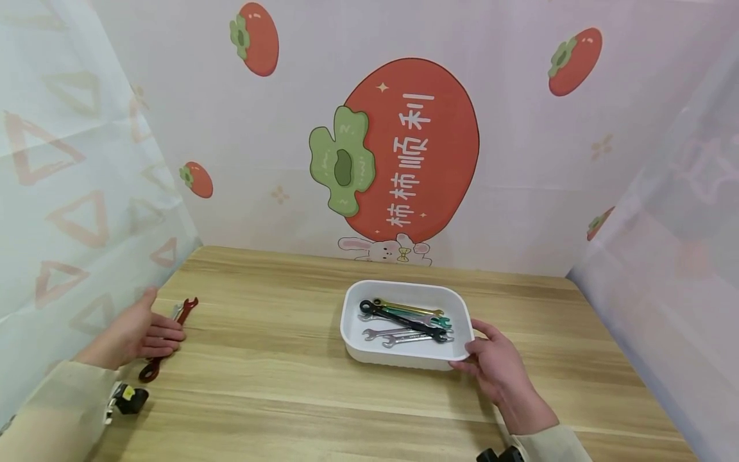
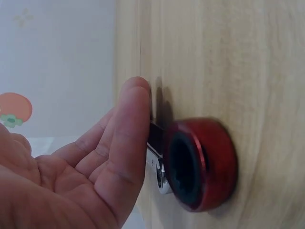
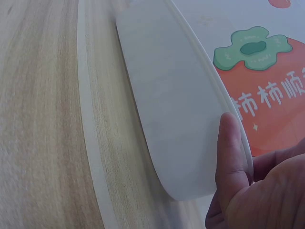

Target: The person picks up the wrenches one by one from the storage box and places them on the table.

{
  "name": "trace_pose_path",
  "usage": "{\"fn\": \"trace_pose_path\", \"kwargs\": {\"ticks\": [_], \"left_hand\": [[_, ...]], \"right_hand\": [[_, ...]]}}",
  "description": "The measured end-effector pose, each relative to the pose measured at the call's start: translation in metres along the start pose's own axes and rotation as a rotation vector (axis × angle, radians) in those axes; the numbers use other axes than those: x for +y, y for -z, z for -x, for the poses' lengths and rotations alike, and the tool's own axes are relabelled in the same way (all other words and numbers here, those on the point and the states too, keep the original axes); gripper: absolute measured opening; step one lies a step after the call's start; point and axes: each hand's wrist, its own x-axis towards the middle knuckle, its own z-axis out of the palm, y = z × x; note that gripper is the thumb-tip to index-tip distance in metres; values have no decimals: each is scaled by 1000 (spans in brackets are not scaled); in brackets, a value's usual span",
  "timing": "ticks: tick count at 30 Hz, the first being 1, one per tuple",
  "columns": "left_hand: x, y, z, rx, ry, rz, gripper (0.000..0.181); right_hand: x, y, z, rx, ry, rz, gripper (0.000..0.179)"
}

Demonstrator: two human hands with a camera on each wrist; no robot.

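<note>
My left hand point(image 1: 138, 327) lies at the left of the table with its fingers straight, against a red wrench point(image 1: 186, 309). A silver wrench point(image 1: 176, 310) shows beside the red one, mostly hidden by that hand. In the left wrist view the red ring end point(image 2: 221, 162) sticks out past the fingers. My right hand point(image 1: 501, 364) grips the right front corner of a white plastic tray point(image 1: 346, 314), whose outer wall point(image 3: 162, 95) fills much of the right wrist view. Inside the tray are a black wrench point(image 1: 404, 319), a gold wrench point(image 1: 410, 307), a green one and several silver ones.
The wooden table point(image 1: 260, 398) meets a printed cloth backdrop point(image 1: 519, 212) at its far edge. Cloth hangs along the left side point(image 1: 86, 192) and the right side point(image 1: 652, 269) too, close by the left hand.
</note>
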Motion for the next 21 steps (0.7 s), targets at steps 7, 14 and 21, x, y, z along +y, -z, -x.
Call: {"fn": "trace_pose_path", "kwargs": {"ticks": [7,14,21], "left_hand": [[-1,2,1,17,7,-9,126],[7,-8,3,-30,-37,-40,118],[28,-35,-4,-699,-406,-115,74]], "right_hand": [[0,0,1,6,-6,0,59],[2,1,-1,5,-2,-6,59],[2,1,0,4,3,0,58]]}}
